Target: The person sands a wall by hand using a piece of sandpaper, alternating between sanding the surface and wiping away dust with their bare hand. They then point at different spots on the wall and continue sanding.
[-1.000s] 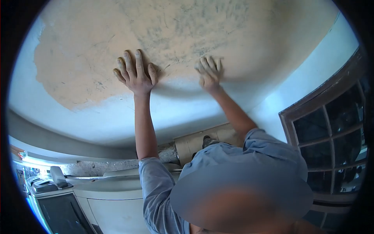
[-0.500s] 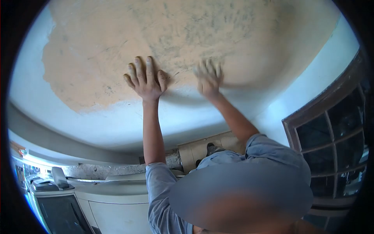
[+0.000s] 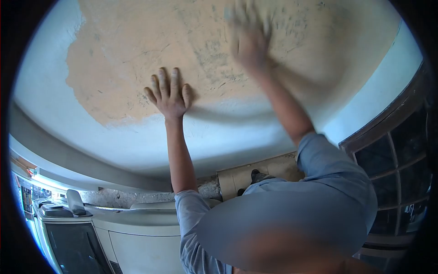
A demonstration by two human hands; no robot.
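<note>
A wall patch (image 3: 127, 55) of tan coating with dark scuffs and a ragged edge spreads over the white wall (image 3: 50, 77). Near the patch's lower edge my left hand (image 3: 171, 98) lies against the wall, fingers spread and nothing visible in them. The fingertips look dusted with tan. Higher up and to the right, my right hand (image 3: 251, 43) is over the same patch with its fingers stretched out. Motion blurs it, and whether anything lies under the palm is hidden. Its arm casts a shadow on the wall.
At lower left stands a pale vehicle (image 3: 141, 242) with a dark window and a mirror. A dark-framed window with panes (image 3: 388, 155) is on the right. Below, my shoe (image 3: 260, 175) shows on a tiled ledge (image 3: 232, 180).
My right hand has swept upward over the tan patch, its arm stretching further. My left hand stays spread in nearly the same place. The view has shifted slightly.
</note>
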